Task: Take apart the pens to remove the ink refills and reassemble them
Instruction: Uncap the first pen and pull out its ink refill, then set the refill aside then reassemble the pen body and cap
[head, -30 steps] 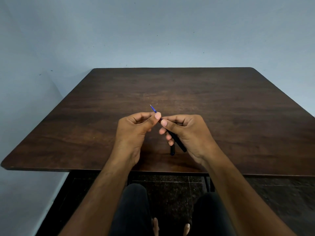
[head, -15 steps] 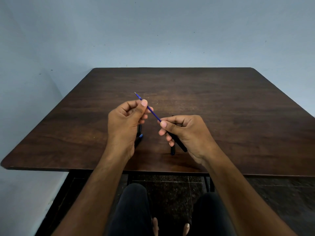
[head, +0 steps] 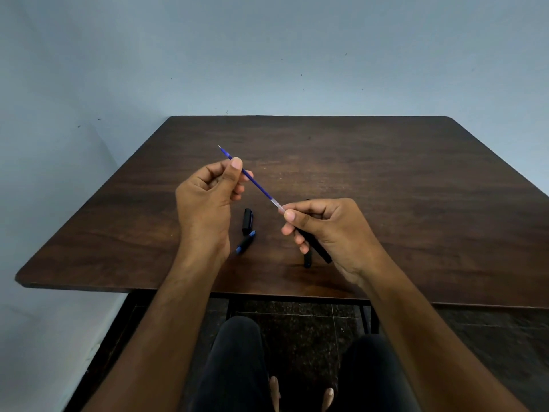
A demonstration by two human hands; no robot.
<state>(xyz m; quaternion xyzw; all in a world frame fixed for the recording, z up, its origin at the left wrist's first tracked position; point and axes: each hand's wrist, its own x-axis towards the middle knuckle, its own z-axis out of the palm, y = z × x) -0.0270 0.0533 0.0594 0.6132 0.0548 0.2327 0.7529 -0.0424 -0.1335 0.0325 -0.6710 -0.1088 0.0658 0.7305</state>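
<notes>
My left hand (head: 208, 197) pinches a thin blue ink refill (head: 261, 189) near its tip, between thumb and forefinger. The refill slants down to the right, and its clear tail end reaches the mouth of a black pen barrel (head: 315, 246) held in my right hand (head: 329, 230). Both hands hover above the dark wooden table (head: 386, 179). On the table between my hands lie a black pen cap (head: 248, 220) and a short black piece with blue ends (head: 246, 242). Another black piece (head: 307, 260) peeks out under my right hand.
The table stands against a pale blue wall, with its front edge close to my knees. My legs and bare feet show below the table over a dark speckled floor.
My left hand has moved up and to the left, drawing the blue refill almost fully out of the black barrel. My right hand has stayed put; the cap and short piece came into view.
</notes>
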